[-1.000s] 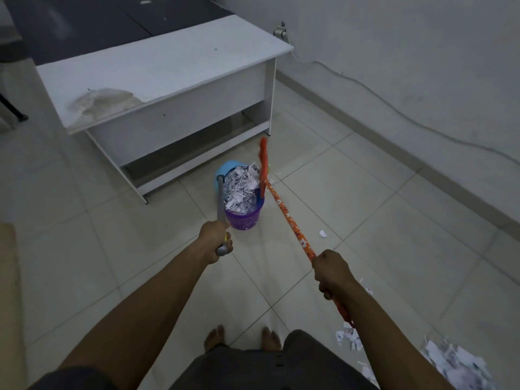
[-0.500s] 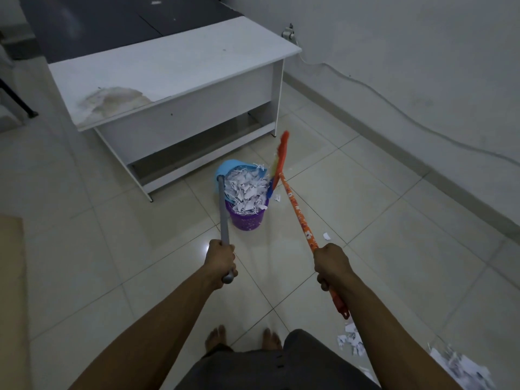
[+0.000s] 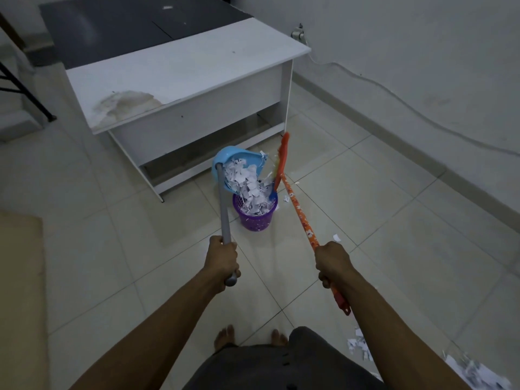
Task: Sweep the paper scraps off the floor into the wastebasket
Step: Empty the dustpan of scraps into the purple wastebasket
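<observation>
A purple wastebasket (image 3: 255, 218) stands on the tiled floor, heaped with white paper scraps (image 3: 251, 190). My left hand (image 3: 222, 259) grips the grey handle of a light blue dustpan (image 3: 228, 159), tilted over the basket with scraps spilling from it. My right hand (image 3: 332, 260) grips the orange patterned broom handle (image 3: 300, 218); the broom head (image 3: 281, 159) stands beside the dustpan above the basket's right rim. More paper scraps (image 3: 358, 347) lie on the floor at the lower right, with a bigger pile (image 3: 472, 372) at the corner.
A white desk (image 3: 180, 77) stands just behind the basket. A wall with a cable (image 3: 394, 94) runs along the right. A brown board (image 3: 19, 291) lies at the left edge. Single scraps (image 3: 336, 237) dot the tiles near the broom. My bare feet (image 3: 225, 336) are below.
The dustpan has been lifted and tipped over the basket, so scraps pour from it. The broom head has shifted right and up beside the pan.
</observation>
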